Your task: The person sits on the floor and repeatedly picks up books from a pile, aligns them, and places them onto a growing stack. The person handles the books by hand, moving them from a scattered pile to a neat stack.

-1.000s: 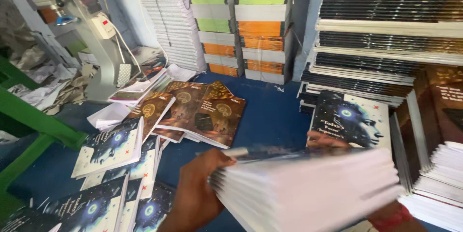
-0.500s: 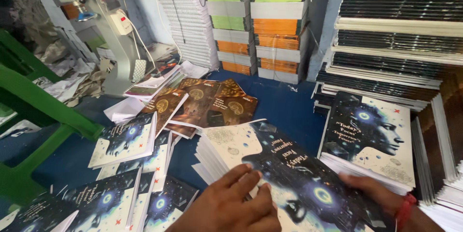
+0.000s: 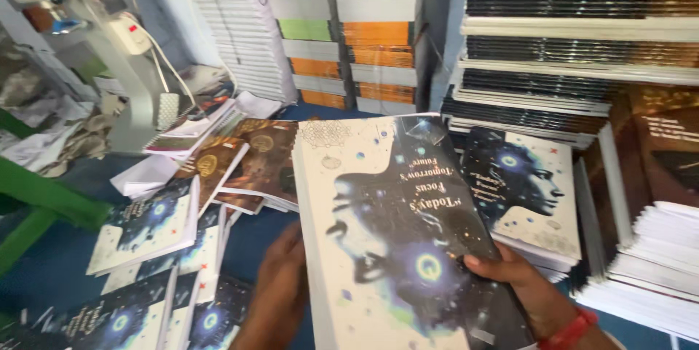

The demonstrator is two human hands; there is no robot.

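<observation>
Lifted since half a second ago, the stack of books [image 3: 393, 248] now fills the lower middle of my view, its cream cover with a dark starry head in profile tilted up toward the camera, where earlier it lay lower and flatter. I see the left hand [image 3: 280, 295] pressed against the stack's left edge, fingers curled along the page sides and gripping it. The right hand [image 3: 520, 284] clamps the lower right corner, thumb on top of the cover, a red band at the wrist.

Just left of the hands, loose copies with the same dark-and-cream cover [image 3: 149, 223] lie fanned over the blue table [image 3: 51, 277]. Beyond them brown covers with gold circles [image 3: 251, 161] overlap one another. To the right of the held stack, another pile of the same title [image 3: 528, 197] sits flat, touching the tall stacks behind it.

Farther back, stacked books with green and orange spines [image 3: 375, 30] rise against the wall, and black-and-white stacks [image 3: 582, 37] fill the right. A green frame [image 3: 44, 201] stands at the far left.
</observation>
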